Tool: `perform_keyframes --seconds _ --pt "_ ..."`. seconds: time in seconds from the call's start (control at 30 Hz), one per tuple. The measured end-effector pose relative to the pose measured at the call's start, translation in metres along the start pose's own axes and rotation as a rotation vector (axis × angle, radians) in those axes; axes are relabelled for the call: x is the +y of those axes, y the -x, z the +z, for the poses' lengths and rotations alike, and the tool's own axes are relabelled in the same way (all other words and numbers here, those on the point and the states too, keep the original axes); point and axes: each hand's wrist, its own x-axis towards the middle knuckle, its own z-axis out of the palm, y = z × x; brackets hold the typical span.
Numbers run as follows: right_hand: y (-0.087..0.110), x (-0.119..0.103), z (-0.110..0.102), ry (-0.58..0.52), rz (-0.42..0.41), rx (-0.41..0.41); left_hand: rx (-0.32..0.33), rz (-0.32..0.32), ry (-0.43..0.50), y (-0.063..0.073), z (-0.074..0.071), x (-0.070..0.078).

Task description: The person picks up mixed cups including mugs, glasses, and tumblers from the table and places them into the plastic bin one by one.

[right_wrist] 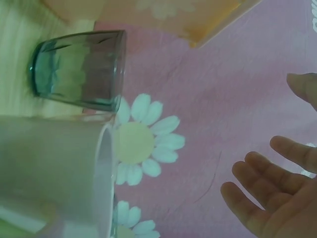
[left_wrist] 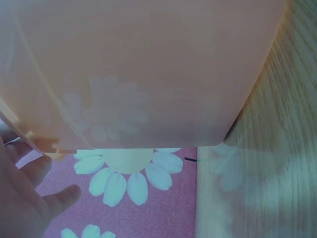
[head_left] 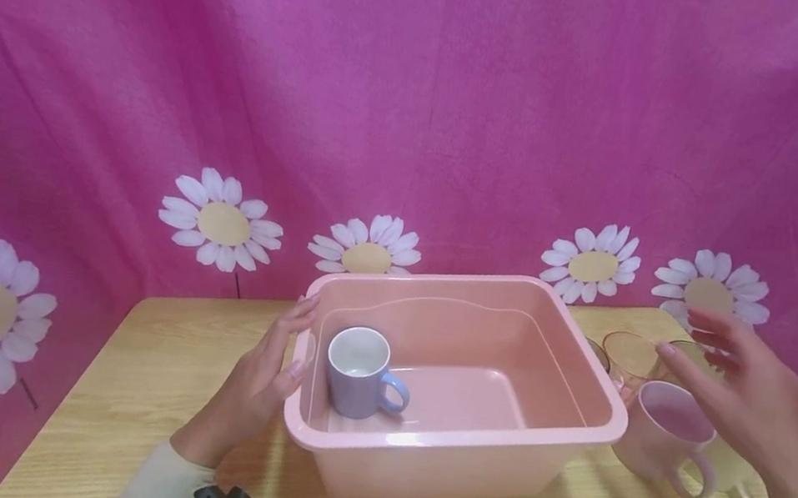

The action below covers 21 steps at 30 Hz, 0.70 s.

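Observation:
A pink plastic basin (head_left: pixel 449 441) stands on the wooden table, and a mug (head_left: pixel 353 394) with a blue handle sits upright inside at its left end. My left hand (head_left: pixel 252 385) rests against the basin's left rim with its fingers loosely extended; the left wrist view shows these fingers (left_wrist: pixel 37 171) by the edge. To the right, my right hand (head_left: pixel 749 404) hovers over a group of cups, fingers spread and holding nothing. Below it stands a pink mug (head_left: pixel 645 450). A clear dark-tinted glass (right_wrist: pixel 79 69) appears beside a pale mug (right_wrist: pixel 54 168) in the right wrist view.
Behind the pink mug is an amber glass (head_left: pixel 627 352), with another clear glass partly hidden by my right hand. A yellowish cup (head_left: pixel 729 469) stands right of the pink mug. A magenta cloth (head_left: pixel 433 102) with daisies hangs behind the table (head_left: pixel 166 353).

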Motion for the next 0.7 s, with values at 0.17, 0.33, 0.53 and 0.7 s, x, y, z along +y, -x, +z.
perform_keyframes --seconds 0.17,0.33,0.53,0.7 --pt "0.009 0.011 -0.003 0.016 0.028 -0.001 -0.002 -0.005 0.010 0.000 0.000 0.000" --pt "0.017 0.021 -0.001 0.029 0.041 0.001 -0.008 -0.020 0.020 0.001 0.001 0.000" --pt "0.024 0.032 0.002 0.027 0.037 0.033 -0.009 -0.010 0.013 0.001 0.001 0.001" --pt "0.027 0.037 0.003 -0.020 0.024 0.059 -0.016 -0.025 0.014 -0.002 -0.002 0.003"
